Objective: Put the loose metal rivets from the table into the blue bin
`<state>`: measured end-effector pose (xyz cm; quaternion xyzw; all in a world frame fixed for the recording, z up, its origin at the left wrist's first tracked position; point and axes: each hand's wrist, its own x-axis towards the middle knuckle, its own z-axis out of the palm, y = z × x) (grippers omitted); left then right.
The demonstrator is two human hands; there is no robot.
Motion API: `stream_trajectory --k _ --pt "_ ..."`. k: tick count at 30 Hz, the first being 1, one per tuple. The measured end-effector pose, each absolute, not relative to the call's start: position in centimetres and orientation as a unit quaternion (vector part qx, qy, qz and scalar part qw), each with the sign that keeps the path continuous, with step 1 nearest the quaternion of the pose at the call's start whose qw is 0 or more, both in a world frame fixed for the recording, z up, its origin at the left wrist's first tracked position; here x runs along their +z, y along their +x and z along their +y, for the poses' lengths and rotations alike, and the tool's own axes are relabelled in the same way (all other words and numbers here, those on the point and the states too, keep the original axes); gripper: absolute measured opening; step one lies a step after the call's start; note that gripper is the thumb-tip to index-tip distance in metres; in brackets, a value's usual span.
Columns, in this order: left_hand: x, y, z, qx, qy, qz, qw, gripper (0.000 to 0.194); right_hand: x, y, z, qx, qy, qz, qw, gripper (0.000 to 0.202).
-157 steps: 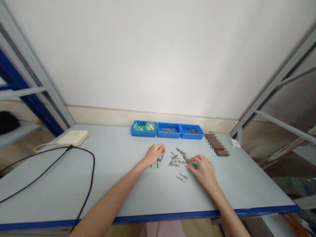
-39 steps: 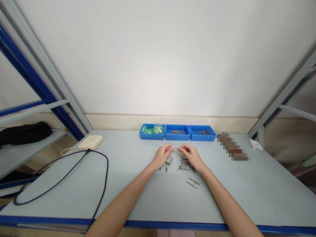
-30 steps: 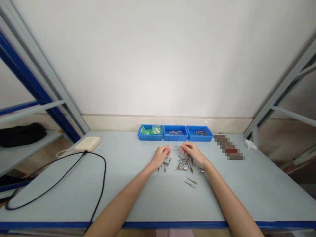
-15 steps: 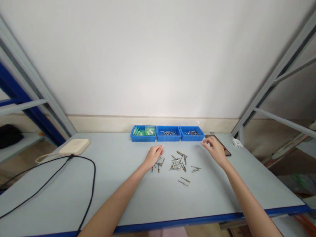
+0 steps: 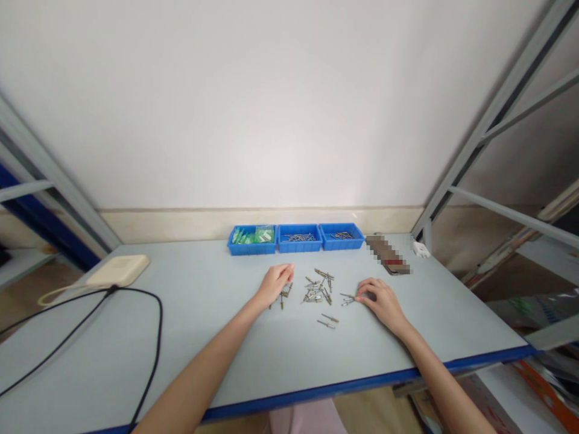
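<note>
My right hand (image 5: 380, 301) is down on the table at the right, thumb and fingertips pinched on the end of a blind rivet (image 5: 348, 296) in a small loose group. My left hand (image 5: 274, 283) rests closed beside and partly over a few blind rivets (image 5: 283, 296); its fingertips are pressed together, and whatever they hold is hidden. Between the hands lies a pile of silver and brass-coloured blind rivets (image 5: 318, 290). Two more rivets (image 5: 329, 321) lie apart, nearer the front edge.
Three blue bins stand along the wall: a left bin (image 5: 252, 249) with green-and-clear packets, a middle bin (image 5: 300, 247) and a right bin (image 5: 342, 245) with rivets. A phone-like flat object (image 5: 384, 253), a white plug (image 5: 420, 249), a cream box (image 5: 118, 270) and black cable (image 5: 159, 337) surround the workspace.
My right hand has come down and left from near the right bin to the small rivet group. The left hand stays by its rivets. The whole view has shifted slightly.
</note>
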<state>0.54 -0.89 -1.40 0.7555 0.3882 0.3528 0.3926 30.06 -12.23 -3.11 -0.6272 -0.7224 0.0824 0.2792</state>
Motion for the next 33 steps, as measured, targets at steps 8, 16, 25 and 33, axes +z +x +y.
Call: stream_trajectory --k 8,16,25,33 --pt "-1.2 0.5 -1.2 0.334 0.756 0.392 0.404 0.047 -2.1 29.0 -12.2 0.142 -0.64 -0.664 0.359 0.024" --pt "-0.6 0.5 -2.0 0.302 0.759 0.356 0.453 0.035 0.6 22.3 -6.7 0.281 -0.545 -0.655 0.442 0.015" --pt "-0.1 0.6 -2.1 0.354 0.714 0.365 0.481 0.038 -0.5 18.2 -4.3 0.343 -0.511 -0.624 0.482 0.019" --pt "0.2 1.0 -2.6 0.363 0.711 0.377 0.47 0.049 -0.4 18.3 -5.6 0.328 -0.554 -0.617 0.453 0.022"
